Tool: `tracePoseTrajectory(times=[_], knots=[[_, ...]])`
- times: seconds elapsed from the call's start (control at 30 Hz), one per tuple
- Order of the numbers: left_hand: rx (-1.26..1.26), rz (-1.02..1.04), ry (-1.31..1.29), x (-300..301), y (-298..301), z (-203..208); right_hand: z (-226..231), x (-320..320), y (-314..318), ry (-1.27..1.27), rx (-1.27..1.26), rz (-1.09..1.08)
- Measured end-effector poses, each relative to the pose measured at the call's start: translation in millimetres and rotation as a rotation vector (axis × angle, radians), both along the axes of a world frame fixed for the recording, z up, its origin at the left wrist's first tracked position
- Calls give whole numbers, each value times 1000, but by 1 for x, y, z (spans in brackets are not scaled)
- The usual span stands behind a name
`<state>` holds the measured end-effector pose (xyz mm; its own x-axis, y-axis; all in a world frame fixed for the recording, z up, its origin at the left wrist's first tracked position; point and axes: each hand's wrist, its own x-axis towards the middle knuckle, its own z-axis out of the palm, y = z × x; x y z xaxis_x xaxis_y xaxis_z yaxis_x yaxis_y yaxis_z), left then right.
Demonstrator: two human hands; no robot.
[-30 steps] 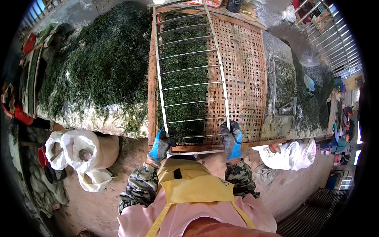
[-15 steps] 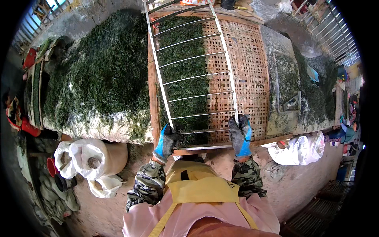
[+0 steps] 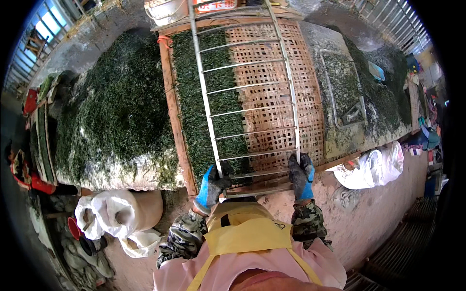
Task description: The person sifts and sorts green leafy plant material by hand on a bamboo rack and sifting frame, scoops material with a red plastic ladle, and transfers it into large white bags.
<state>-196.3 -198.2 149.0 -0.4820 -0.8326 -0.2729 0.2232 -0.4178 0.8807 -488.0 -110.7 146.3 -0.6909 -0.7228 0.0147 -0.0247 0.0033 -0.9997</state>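
My left hand (image 3: 212, 186), in a blue and black glove, is closed round the near left end of a ladder-like metal frame (image 3: 292, 99). My right hand (image 3: 302, 178), gloved alike, grips the near right end. The frame has two long rails joined by several thin crossbars and stretches away from me. Beneath it is a woven bamboo tray (image 3: 308, 97) with a wooden border. A band of dark green, finely shredded plant matter (image 3: 187, 92) covers the tray's left part. The left rail crosses that band; the right rail passes over bare weave.
Left of the tray spreads a large heap of dark green shreds (image 3: 116, 102). White sacks (image 3: 119, 213) stand below it, near a red bowl (image 3: 74, 228). On the right lie a metal loop frame (image 3: 330, 89) and a white bag (image 3: 374, 167). A white bucket (image 3: 165, 12) stands at the far edge.
The metal frame has shifted right across the tray; its left rail, earlier near the left wooden border, now lies over the green band. Both hands have kept their grip. The whole view has shifted slightly.
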Motion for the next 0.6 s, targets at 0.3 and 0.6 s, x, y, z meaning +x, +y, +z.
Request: tracePoseTrajectory(times=[0.3, 0.6], knots=[[34, -245, -33, -69, 9, -18, -49, -69, 43, -147, 242, -93], [-454, -296, -549, -162, 12, -44, -214, -225, 60, 184, -126, -310]])
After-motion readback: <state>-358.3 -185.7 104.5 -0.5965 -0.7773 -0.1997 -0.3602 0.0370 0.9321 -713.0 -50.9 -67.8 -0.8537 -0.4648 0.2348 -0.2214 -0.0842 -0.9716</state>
